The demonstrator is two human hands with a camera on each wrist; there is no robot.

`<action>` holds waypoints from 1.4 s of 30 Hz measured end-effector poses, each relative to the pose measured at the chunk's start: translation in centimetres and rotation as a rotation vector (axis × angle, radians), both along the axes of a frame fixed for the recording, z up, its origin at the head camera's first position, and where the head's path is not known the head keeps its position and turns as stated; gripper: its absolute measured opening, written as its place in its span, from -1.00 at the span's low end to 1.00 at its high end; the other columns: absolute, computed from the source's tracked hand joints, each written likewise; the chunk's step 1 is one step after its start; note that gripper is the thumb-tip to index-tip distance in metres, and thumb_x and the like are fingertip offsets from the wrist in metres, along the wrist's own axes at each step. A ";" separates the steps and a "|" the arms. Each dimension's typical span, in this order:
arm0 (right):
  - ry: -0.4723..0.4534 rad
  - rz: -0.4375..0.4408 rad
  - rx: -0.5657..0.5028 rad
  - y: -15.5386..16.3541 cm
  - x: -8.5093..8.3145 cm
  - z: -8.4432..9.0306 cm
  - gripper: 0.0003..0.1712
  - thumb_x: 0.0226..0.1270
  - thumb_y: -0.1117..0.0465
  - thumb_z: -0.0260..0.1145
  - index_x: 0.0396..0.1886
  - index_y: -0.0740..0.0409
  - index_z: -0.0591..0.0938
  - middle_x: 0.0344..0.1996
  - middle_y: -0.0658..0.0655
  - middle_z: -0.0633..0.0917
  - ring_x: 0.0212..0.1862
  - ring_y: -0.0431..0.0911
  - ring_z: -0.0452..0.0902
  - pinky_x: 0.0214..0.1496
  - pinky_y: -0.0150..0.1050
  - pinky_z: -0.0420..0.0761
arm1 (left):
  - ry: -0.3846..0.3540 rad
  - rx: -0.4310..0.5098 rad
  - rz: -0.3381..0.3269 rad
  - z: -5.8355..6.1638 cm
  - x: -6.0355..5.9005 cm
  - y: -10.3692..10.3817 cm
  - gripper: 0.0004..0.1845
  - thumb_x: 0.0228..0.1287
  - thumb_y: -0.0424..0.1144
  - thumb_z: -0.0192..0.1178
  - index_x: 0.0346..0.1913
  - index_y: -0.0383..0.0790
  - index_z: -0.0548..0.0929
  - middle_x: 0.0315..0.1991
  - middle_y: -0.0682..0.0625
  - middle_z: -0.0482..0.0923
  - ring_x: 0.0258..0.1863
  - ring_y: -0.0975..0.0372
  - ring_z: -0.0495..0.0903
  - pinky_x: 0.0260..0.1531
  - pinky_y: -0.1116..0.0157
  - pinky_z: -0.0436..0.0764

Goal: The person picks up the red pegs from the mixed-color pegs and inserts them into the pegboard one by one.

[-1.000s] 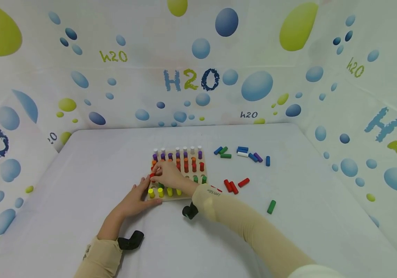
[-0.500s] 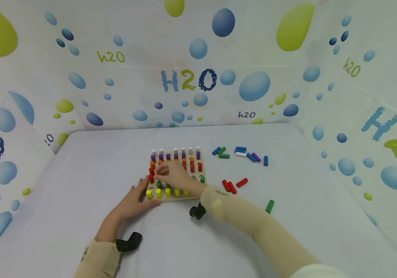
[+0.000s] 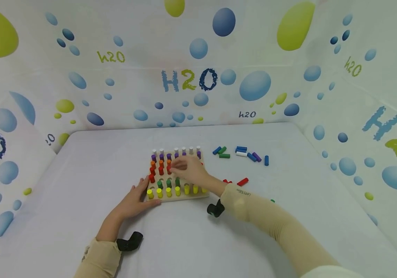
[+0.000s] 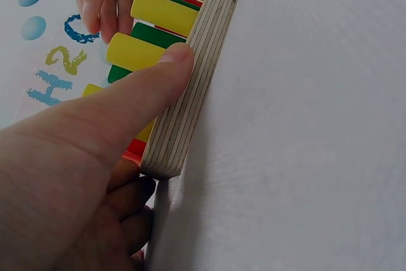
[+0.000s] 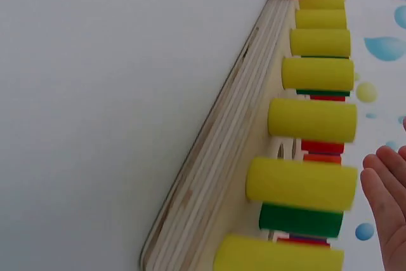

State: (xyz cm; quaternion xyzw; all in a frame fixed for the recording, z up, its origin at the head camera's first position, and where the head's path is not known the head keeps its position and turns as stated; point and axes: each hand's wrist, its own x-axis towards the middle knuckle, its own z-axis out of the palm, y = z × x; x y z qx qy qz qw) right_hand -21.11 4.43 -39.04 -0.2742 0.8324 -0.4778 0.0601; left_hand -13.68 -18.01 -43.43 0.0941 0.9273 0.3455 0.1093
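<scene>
A wooden pegboard [image 3: 181, 198] carries rows of upright coloured pegs. My left hand [image 3: 132, 200] holds its near left corner, thumb on the layered front edge [image 4: 184, 112] and the other fingers at the left side. Over the middle of the board, my right hand [image 3: 195, 170] has relaxed fingers with nothing between them; the fingertips overlap a red peg [image 3: 169, 170] in the head view. Another red peg [image 3: 151, 178] stands near the left edge, ahead of the yellow pegs [image 5: 312, 118]. The right hand covers some of the pegs towards the board's right side.
Loose blue, green, purple and white pegs lie behind and right of the board, among them a white peg [image 3: 241, 154] and a purple peg [image 3: 257, 156]. Nearer, a red peg [image 3: 242, 182] lies beside others partly hidden by the right sleeve [image 3: 254, 204]. Printed cloth hangs around the table.
My right hand has moved right from the board's left edge, leaving the red peg standing there. More green pegs show now. My left hand keeps its place at the corner.
</scene>
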 end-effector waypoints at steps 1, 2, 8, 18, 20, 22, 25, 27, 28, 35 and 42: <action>0.007 -0.001 -0.007 0.3 0.0 0.1 -0.73 0.22 0.21 0.28 -0.12 0.27 0.60 -0.21 0.06 0.69 -0.16 -0.19 0.61 -0.12 -0.44 0.57 | 0.000 0.001 0.001 0.0 0.0 0.0 0.10 0.04 0.24 0.20 0.43 -0.30 -0.14 0.40 -0.32 -0.16 0.38 -0.13 -0.22 0.29 -0.11 -0.22; 0.017 -0.002 -0.013 0.6 0.0 0.2 -0.73 0.22 0.22 0.28 -0.13 0.28 0.60 -0.21 0.07 0.69 -0.16 -0.18 0.61 -0.11 -0.43 0.57 | 0.001 0.001 0.004 0.1 0.0 0.0 0.10 0.04 0.24 0.20 0.43 -0.30 -0.14 0.40 -0.32 -0.15 0.38 -0.13 -0.22 0.30 -0.11 -0.22; 0.035 -0.021 -0.028 2.4 -0.1 0.2 -0.73 0.20 0.22 0.31 -0.13 0.26 0.62 -0.22 0.06 0.70 -0.17 -0.19 0.62 -0.11 -0.42 0.58 | -0.001 0.012 -0.006 0.4 0.1 0.1 0.09 0.05 0.22 0.20 0.42 -0.33 -0.13 0.40 -0.32 -0.16 0.38 -0.12 -0.24 0.31 -0.07 -0.25; 0.009 -0.063 -0.039 4.9 0.1 0.7 -0.72 0.18 0.25 0.32 -0.12 0.26 0.62 -0.21 0.12 0.69 -0.15 -0.11 0.62 -0.10 -0.35 0.59 | -0.005 0.010 0.006 0.2 0.4 0.0 0.09 0.04 0.22 0.21 0.43 -0.28 -0.14 0.40 -0.31 -0.17 0.38 -0.11 -0.23 0.31 -0.08 -0.24; 0.006 -0.076 -0.027 5.4 0.1 0.7 -0.72 0.18 0.25 0.32 -0.12 0.26 0.61 -0.21 0.12 0.69 -0.14 -0.11 0.62 -0.10 -0.35 0.59 | -0.008 0.012 0.006 0.2 0.4 0.0 0.09 0.04 0.22 0.21 0.43 -0.28 -0.14 0.40 -0.31 -0.17 0.38 -0.11 -0.23 0.31 -0.08 -0.23; 0.004 -0.085 -0.014 6.0 0.1 0.7 -0.71 0.18 0.25 0.32 -0.11 0.27 0.61 -0.20 0.12 0.69 -0.14 -0.10 0.62 -0.09 -0.34 0.59 | -0.009 0.013 0.005 0.2 0.4 0.0 0.09 0.04 0.22 0.21 0.43 -0.28 -0.14 0.40 -0.31 -0.17 0.38 -0.11 -0.23 0.31 -0.08 -0.23; 0.015 -0.101 0.009 7.0 0.1 0.6 -0.71 0.18 0.23 0.32 -0.11 0.25 0.61 -0.20 0.10 0.69 -0.14 -0.11 0.62 -0.09 -0.34 0.59 | -0.006 0.012 0.001 0.3 0.4 0.0 0.09 0.05 0.22 0.21 0.43 -0.30 -0.14 0.40 -0.31 -0.16 0.38 -0.11 -0.23 0.31 -0.07 -0.23; 0.011 -0.106 0.016 7.6 0.1 0.5 -0.71 0.18 0.24 0.32 -0.11 0.26 0.62 -0.20 0.11 0.69 -0.14 -0.12 0.62 -0.08 -0.33 0.59 | -0.009 0.010 0.001 0.4 0.3 0.0 0.09 0.05 0.22 0.21 0.43 -0.30 -0.14 0.40 -0.31 -0.17 0.38 -0.11 -0.24 0.31 -0.07 -0.23; 0.011 -0.113 0.022 7.9 0.1 0.5 -0.71 0.18 0.24 0.32 -0.11 0.25 0.62 -0.20 0.11 0.69 -0.14 -0.12 0.62 -0.08 -0.32 0.59 | -0.011 0.009 0.002 0.4 0.3 0.0 0.09 0.05 0.22 0.21 0.43 -0.30 -0.14 0.40 -0.31 -0.17 0.38 -0.11 -0.24 0.31 -0.08 -0.23; -0.023 -0.154 0.040 9.9 0.2 0.3 -0.71 0.17 0.19 0.33 -0.13 0.24 0.63 -0.21 0.09 0.69 -0.14 -0.11 0.62 -0.08 -0.30 0.59 | -0.018 0.009 0.016 0.5 0.2 -0.1 0.10 0.04 0.23 0.21 0.43 -0.28 -0.14 0.40 -0.32 -0.19 0.38 -0.14 -0.25 0.29 -0.12 -0.23; -0.020 -0.174 0.069 11.6 0.3 0.1 -0.66 0.19 0.17 0.32 -0.10 0.28 0.61 -0.19 0.12 0.69 -0.12 -0.07 0.62 -0.08 -0.25 0.60 | -0.009 0.004 0.004 0.1 0.1 0.0 0.11 0.03 0.25 0.20 0.43 -0.30 -0.14 0.41 -0.30 -0.17 0.39 -0.10 -0.24 0.31 -0.07 -0.24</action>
